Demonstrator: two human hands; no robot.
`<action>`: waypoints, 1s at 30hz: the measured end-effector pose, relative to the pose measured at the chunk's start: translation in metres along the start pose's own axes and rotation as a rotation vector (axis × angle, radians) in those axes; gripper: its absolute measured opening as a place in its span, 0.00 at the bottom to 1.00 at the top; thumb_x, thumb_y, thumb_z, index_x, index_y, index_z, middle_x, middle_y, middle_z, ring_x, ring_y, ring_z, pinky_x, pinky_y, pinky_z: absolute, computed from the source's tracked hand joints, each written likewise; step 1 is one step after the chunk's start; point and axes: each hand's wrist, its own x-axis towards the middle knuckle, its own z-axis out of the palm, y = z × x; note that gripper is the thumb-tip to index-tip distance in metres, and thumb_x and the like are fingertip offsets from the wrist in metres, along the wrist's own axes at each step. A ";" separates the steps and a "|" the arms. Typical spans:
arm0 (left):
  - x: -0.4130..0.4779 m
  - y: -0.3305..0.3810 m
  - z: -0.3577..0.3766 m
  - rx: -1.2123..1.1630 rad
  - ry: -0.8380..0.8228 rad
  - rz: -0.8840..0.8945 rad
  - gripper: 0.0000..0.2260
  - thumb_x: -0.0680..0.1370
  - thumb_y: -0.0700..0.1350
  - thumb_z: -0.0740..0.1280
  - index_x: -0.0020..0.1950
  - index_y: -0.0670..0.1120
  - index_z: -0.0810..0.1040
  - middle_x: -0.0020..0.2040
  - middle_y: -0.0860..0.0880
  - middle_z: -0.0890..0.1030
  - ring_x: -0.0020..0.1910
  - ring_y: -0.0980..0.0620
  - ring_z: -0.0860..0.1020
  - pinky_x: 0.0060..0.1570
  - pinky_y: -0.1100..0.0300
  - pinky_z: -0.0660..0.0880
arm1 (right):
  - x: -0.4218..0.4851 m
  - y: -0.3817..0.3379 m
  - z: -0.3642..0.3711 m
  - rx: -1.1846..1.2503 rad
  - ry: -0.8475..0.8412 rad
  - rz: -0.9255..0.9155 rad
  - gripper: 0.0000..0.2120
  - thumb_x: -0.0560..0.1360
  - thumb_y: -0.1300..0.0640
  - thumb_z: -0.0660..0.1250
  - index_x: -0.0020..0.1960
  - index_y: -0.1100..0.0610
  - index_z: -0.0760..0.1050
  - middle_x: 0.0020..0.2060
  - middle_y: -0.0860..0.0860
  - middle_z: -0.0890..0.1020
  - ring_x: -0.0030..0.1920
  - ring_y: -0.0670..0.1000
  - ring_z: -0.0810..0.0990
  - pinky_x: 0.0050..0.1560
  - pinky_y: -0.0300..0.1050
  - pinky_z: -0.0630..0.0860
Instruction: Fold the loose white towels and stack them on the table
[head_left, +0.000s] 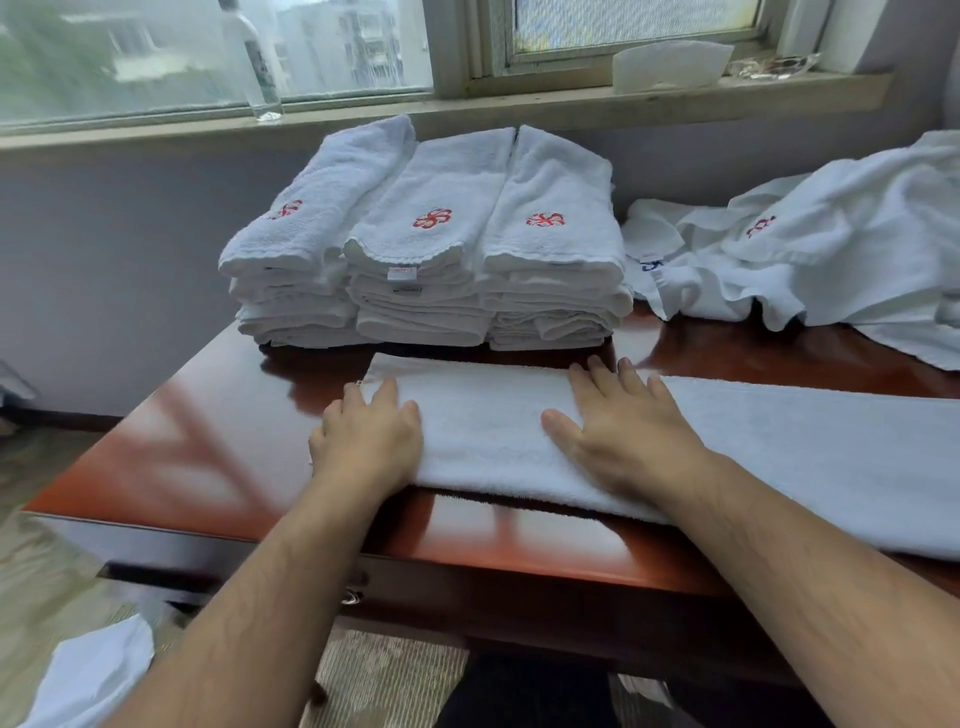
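Left hand (366, 436) and right hand (618, 431) press flat-fingered on the long towel (493, 431) along the near edge of the tabletop (208, 457), likely smoothing it for folding.

Counting one spread towel (727, 441); three folded stacks (426, 249) behind it; one loose heap (810, 249) behind-right; two hands resting on it, left hand (371, 431) and right hand (623, 431).

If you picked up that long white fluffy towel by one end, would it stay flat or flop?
Probably flop: the long white terry towel lies limp on the glossy red-brown wooden table, and the loose white towels nearby crumple in soft folds. It likely slides easily on that shiny top.
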 end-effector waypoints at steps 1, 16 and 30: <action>0.003 0.001 -0.005 -0.012 0.000 -0.007 0.22 0.83 0.55 0.53 0.76 0.52 0.65 0.75 0.41 0.65 0.72 0.37 0.62 0.68 0.41 0.62 | 0.000 0.000 0.000 0.002 0.000 0.002 0.40 0.77 0.30 0.40 0.83 0.50 0.45 0.83 0.52 0.47 0.82 0.57 0.43 0.80 0.58 0.41; 0.038 -0.026 -0.042 -0.475 -0.066 0.043 0.41 0.67 0.48 0.81 0.75 0.47 0.64 0.62 0.46 0.78 0.59 0.47 0.76 0.63 0.50 0.74 | -0.002 0.000 0.001 0.028 0.038 -0.018 0.37 0.79 0.34 0.42 0.83 0.51 0.48 0.82 0.52 0.51 0.82 0.57 0.46 0.80 0.58 0.44; -0.048 0.099 -0.052 -0.983 -0.385 0.673 0.42 0.78 0.46 0.72 0.82 0.56 0.46 0.55 0.50 0.86 0.56 0.52 0.83 0.59 0.54 0.77 | -0.028 0.010 -0.070 1.911 -0.295 -0.007 0.44 0.77 0.27 0.51 0.66 0.65 0.79 0.62 0.64 0.81 0.60 0.61 0.83 0.60 0.56 0.79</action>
